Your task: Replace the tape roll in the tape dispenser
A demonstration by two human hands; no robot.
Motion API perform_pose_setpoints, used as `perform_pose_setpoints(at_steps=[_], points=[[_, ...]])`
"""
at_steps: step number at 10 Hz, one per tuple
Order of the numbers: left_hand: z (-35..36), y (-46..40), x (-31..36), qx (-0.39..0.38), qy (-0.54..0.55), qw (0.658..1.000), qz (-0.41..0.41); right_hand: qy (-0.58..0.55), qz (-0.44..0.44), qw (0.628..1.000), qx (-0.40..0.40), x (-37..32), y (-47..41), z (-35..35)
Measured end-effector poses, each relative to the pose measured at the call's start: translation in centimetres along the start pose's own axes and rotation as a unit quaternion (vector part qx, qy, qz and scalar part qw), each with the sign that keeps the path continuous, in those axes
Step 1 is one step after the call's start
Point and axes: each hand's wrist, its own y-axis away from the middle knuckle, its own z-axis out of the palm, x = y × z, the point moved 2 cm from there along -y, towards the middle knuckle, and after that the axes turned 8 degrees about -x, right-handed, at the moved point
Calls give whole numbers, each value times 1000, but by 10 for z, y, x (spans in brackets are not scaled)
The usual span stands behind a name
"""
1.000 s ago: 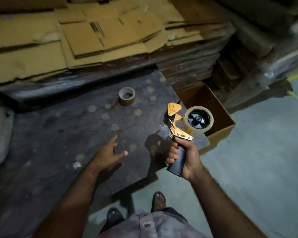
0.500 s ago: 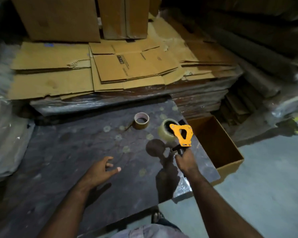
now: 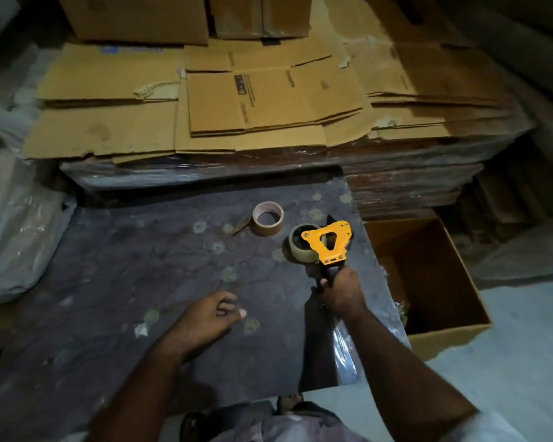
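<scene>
Right hand (image 3: 340, 290), in the lower middle of the frame, is closed around the black handle of one tape dispenser (image 3: 328, 247), and the left hand (image 3: 205, 319), to the lower left of it, is over the table with loosely curled fingers and holds nothing; whether it touches the table I cannot tell.

From the largest thing to the smallest: one wide stack of flattened cardboard boxes (image 3: 253, 103) fills the upper half of the frame, and it is wrapped in clear plastic at its lower edge. On top of it, at the upper edge, stand some upright cartons (image 3: 134, 17); their number I cannot count because they are cut off. Below the stack lies one dark table surface (image 3: 125, 282) with pale round spots, which takes the middle and lower left. At the right of the table, on the grey floor, stands one open cardboard box (image 3: 441, 330); its inside is dark.

On the table are two tape rolls. One clear tape roll (image 3: 300, 250) sits in the dispenser, under its orange metal frame (image 3: 331, 240), and this end of the dispenser is at the table near the right edge. One brown tape roll (image 3: 268, 218) lies flat just beside it, to the upper left, with its hole facing up and not touching the dispenser.
</scene>
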Motion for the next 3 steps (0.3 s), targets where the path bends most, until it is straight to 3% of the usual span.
perform_pose_setpoints(at_steps=[3], points=[[-8, 9, 10, 39, 14, 999, 19, 61, 30, 998, -3, -16, 17, -37]])
